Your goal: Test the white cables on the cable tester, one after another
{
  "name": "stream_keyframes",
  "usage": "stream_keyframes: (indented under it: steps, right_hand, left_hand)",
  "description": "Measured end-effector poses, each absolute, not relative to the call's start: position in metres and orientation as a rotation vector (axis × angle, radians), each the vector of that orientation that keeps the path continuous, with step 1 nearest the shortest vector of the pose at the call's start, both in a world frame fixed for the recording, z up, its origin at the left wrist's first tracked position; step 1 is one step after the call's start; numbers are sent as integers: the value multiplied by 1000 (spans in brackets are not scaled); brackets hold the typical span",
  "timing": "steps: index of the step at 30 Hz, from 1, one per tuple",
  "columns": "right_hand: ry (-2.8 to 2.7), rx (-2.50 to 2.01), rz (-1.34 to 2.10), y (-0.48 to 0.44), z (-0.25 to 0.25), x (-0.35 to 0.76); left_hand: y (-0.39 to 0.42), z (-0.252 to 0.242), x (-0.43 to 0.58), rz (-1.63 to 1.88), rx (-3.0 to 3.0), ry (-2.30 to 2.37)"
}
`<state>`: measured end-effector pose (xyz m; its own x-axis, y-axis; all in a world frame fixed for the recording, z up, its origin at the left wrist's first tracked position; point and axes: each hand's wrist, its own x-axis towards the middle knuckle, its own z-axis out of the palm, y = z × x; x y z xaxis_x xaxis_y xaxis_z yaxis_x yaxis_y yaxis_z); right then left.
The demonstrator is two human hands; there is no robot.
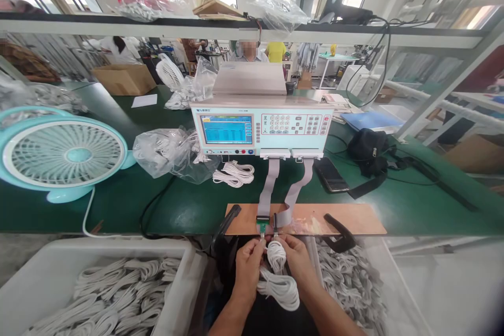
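Note:
My left hand (249, 263) pinches one plug end of a coiled white cable (279, 289) at a small green circuit board (263, 227) on the bench edge. With closed fingers, my right hand (298, 261) holds the cable's other end at a second connector (275, 224) just to the right. The tied coil hangs between and below both hands. Each connector is joined by a grey ribbon cable (268, 189) to the tester (260, 128), whose blue screen is lit. Fingers hide the plugs, so how deep they sit cannot be seen.
An orange-brown board (354, 219) lies along the edge under black clamps (340, 233). White bins of coiled cables stand at left (185, 268) and right (401, 283). A blue fan (65, 155), bagged cables (169, 152), a loose coil (233, 174) and a phone (331, 175) sit on the bench.

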<state>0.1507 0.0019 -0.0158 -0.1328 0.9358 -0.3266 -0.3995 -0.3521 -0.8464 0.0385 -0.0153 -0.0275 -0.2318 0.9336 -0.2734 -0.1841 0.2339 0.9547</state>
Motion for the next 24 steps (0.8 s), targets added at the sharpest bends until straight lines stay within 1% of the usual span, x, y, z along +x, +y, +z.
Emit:
stream_keyframes:
  steps: [8, 18, 24]
  right_hand:
    - [-757, -1068, 1682, 3, -12, 151]
    - [-813, -1099, 1676, 2, -15, 153]
    - [-891, -1107, 1673, 8, -24, 155]
  left_hand:
    - [-16, -30, 39, 1323, 802, 1353]
    - [-16, -33, 38, 1286, 879, 1376]
    - [-7, -41, 39, 1319, 922, 1324]
